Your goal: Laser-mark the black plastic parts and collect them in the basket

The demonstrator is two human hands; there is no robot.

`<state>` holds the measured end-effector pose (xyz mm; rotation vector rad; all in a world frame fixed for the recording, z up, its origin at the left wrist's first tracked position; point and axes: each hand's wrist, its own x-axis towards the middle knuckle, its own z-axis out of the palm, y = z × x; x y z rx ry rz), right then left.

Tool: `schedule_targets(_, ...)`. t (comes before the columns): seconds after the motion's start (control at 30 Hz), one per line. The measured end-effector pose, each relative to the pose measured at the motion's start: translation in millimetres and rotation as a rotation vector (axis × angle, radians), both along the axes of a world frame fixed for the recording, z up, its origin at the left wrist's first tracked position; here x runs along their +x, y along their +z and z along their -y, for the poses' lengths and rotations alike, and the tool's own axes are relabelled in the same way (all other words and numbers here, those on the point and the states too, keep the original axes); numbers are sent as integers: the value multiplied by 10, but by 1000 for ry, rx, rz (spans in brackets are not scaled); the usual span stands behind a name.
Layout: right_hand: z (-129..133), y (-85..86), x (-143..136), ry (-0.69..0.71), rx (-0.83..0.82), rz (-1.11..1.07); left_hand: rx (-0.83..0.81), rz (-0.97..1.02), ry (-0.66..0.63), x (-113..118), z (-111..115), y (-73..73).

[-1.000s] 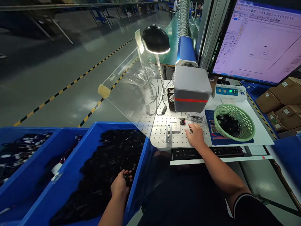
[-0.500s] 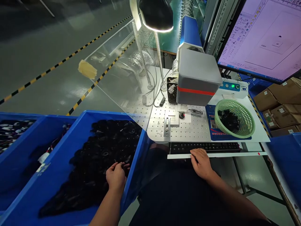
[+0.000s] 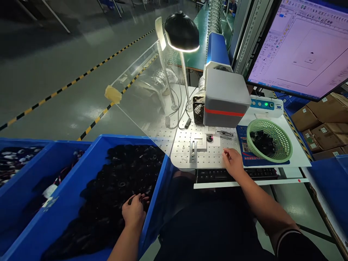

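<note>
My left hand [image 3: 133,210] is in the blue bin [image 3: 98,145], its fingers closed around a small black part [image 3: 131,200]. Loose black parts [image 3: 108,188] are heaped beneath and beside it. My right hand [image 3: 233,162] hovers over the front edge of the perforated metal plate [image 3: 209,157], holding nothing that I can see; its fingers are half curled, with a gap at the thumb. Ahead of it, a round black part [image 3: 209,138] sits beside a small fixture on the plate, with a reddish glint at its side. Under my right wrist lies the keyboard [image 3: 214,175].
A grey machine head [image 3: 227,96] overhangs the plate. At the right, a green basket [image 3: 288,146] holds black parts. A lit lamp [image 3: 182,32] and a tilted clear panel [image 3: 138,105] stand at the left. The monitor [image 3: 301,54] is at upper right.
My right hand has left the keyboard tray's edge and moved forward over the plate's front. My left hand stays in the bin, turned slightly, with a black part now showing in its fingers.
</note>
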<state>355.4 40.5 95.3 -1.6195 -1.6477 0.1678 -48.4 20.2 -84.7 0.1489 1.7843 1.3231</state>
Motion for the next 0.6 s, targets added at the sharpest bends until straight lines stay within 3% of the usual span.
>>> schedule_targets(0.17,-438,-125,81,-116,-127,-12,-2,-44,7,6,8,26)
schedule_targets(0.37,-405,-153,70,-112,-130,39,-70,-77,-72,29,20,110)
schedule_targets(0.6,-396,-108,44,-103,-141,74,-76,-76,-45,62,13,133)
